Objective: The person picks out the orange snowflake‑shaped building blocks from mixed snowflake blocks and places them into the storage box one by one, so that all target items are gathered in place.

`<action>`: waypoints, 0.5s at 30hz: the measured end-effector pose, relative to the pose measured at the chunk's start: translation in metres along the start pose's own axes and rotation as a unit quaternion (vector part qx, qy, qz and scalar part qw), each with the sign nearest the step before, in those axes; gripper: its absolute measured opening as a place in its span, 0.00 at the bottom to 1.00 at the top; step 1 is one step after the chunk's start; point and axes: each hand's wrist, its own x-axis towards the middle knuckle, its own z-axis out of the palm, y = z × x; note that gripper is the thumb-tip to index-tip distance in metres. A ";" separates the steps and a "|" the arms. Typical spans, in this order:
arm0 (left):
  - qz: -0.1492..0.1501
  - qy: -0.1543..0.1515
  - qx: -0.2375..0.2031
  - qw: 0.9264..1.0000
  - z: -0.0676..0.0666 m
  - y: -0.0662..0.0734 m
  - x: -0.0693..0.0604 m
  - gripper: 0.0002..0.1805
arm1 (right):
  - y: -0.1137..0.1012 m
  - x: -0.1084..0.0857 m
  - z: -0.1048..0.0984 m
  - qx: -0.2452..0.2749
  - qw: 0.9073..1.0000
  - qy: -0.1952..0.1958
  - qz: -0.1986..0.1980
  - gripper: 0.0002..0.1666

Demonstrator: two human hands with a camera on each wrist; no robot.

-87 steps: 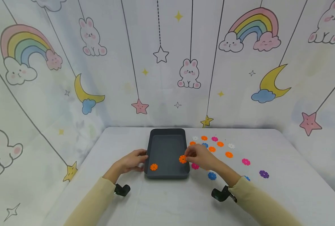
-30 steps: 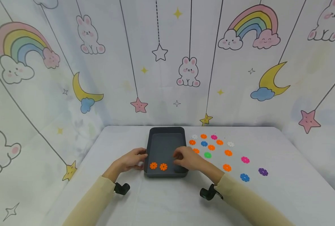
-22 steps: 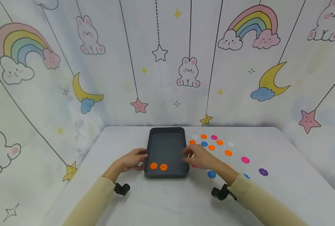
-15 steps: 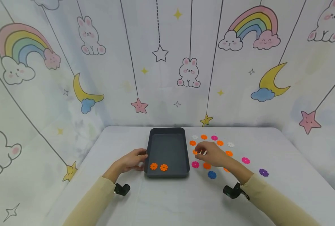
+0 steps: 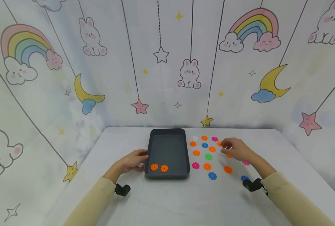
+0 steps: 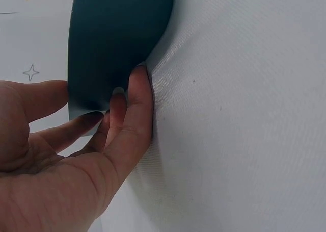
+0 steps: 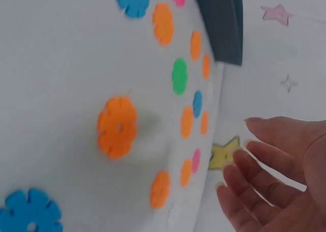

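Observation:
A dark grey rectangular tray sits on the white table. Inside, near its front left corner, lie two orange flower-shaped plastic discs, one beside the other. My left hand holds the tray's left wall; in the left wrist view its thumb and fingers touch the tray's side. My right hand hovers over the loose discs at right, fingers loosely bent, nothing between them. Close to its fingertips is an orange disc; another orange one is partly hidden beneath it.
Right of the tray lie several scattered discs: green, blue, pink, white and more orange ones. A blue disc is partly covered by the black right wrist camera. A cartoon-printed curtain hangs behind.
My right hand carried an orange disc into the tray and let it go beside the first one. It then moved out rightward over the loose discs. The left hand stayed on the tray.

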 end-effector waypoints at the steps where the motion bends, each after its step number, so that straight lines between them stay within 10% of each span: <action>1: 0.001 0.001 0.000 1.000 0.000 -0.001 0.001 0.28 | 0.004 -0.001 -0.001 0.001 1.000 0.000 0.004 0.18; 15: 0.001 0.003 -0.003 1.000 0.000 -0.001 0.001 0.29 | 0.050 -0.008 0.000 0.012 0.997 -0.026 0.077 0.21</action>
